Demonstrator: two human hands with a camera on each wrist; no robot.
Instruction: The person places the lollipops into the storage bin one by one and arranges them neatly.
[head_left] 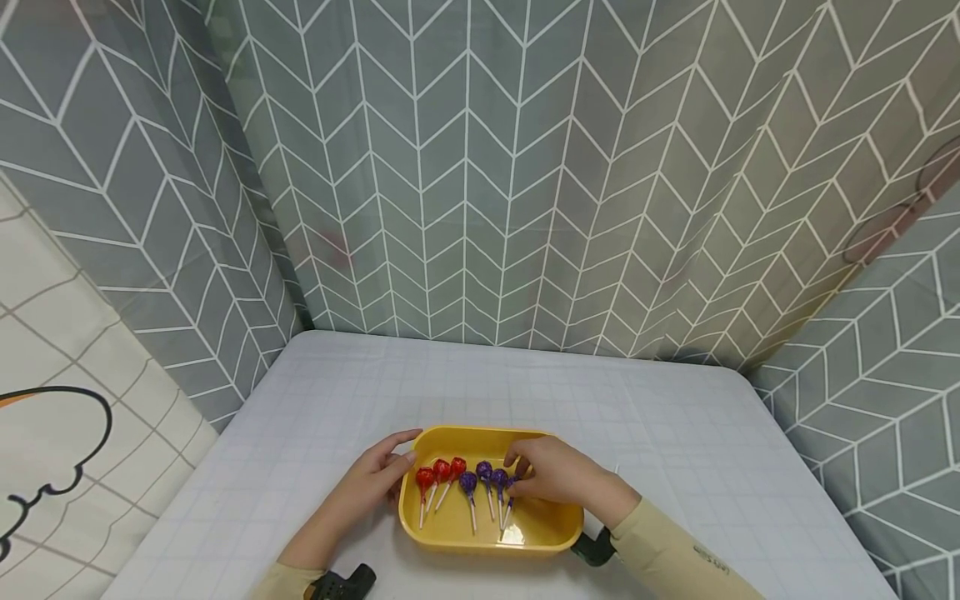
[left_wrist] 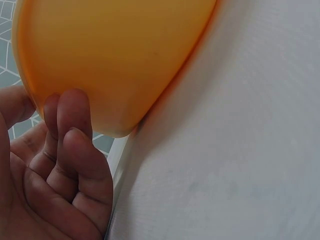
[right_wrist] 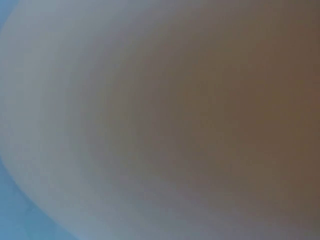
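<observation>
A yellow tray [head_left: 450,542] sits on the table in the head view, with lollipops lying in it. Three red lollipops [head_left: 441,472] are at its left, sticks pointing toward the person. Several purple lollipops [head_left: 468,482] lie in a row right of them. My left hand [head_left: 372,475] holds the tray's left end. In the left wrist view its curled fingers [left_wrist: 75,117] rest against the outer wall. Reaching over the tray's right part, my right hand [head_left: 558,475] pinches the rightmost purple lollipop [head_left: 508,505], its head partly hidden by the fingers. Only a blur fills the right wrist view.
A white, faintly checked cloth covers the table [head_left: 615,400]. Grey curtains [head_left: 480,208] with white chevron lines hang behind and at both sides. Dark wrist cameras are strapped on both wrists, the left one [head_left: 345,583] near the front edge of the view.
</observation>
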